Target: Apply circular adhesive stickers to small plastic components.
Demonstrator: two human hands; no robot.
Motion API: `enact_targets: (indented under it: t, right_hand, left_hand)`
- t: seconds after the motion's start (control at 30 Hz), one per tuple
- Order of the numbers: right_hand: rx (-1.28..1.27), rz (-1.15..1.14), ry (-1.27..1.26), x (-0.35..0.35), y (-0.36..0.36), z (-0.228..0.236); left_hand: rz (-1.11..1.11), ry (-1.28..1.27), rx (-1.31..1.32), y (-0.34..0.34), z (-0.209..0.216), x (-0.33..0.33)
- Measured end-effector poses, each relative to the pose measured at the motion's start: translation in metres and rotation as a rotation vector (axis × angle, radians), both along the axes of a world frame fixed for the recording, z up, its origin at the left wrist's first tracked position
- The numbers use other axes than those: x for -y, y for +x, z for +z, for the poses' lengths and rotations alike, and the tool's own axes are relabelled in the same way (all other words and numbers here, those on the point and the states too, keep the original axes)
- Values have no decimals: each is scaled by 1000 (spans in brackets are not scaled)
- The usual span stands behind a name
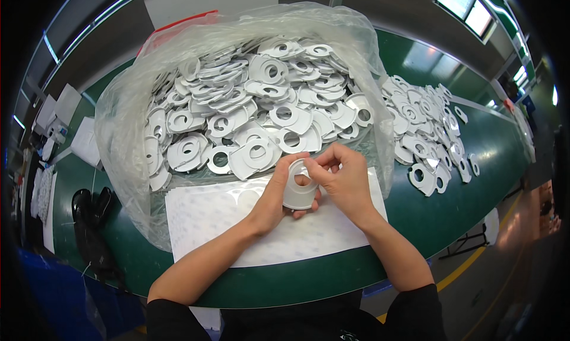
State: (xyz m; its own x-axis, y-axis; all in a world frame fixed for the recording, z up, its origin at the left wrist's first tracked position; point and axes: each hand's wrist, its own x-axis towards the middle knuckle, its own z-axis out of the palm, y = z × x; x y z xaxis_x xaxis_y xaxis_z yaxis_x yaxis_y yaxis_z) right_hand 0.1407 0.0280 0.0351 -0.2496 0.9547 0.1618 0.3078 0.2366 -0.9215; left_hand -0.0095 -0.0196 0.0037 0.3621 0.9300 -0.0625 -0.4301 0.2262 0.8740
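My left hand (270,203) is closed around a white plastic part (294,198) with a round hole, its fingers showing underneath and at the far side. The part is tilted up, just above a stack of white sheets (208,228). My right hand (349,184) pinches at the part's upper right rim with thumb and forefinger. Whether something thin lies between those fingertips is too small to tell. A pale round patch (246,198) shows on the top sheet beside my left hand.
Beyond the sheets, a large clear plastic bag (122,130) lies open, heaped with similar white parts (228,94). A second pile of parts (415,121) spreads over the green table (463,192) at the right. Black gloves (89,228) or a similar dark item lie at the left edge.
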Motion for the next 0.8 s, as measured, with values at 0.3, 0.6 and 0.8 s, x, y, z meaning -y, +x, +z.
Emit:
enact_targets:
  t: [0.3, 0.6, 0.8]
  right_hand:
    - [423, -147, 311, 10, -6, 6]
    - [330, 117, 289, 1, 13, 12]
    - [301, 146, 97, -2, 18, 13]
  left_hand:
    - [-9, -29, -14, 1, 4, -1]
    - [38, -83, -16, 3, 6, -3]
    - [-40, -150, 44, -3, 5, -5]
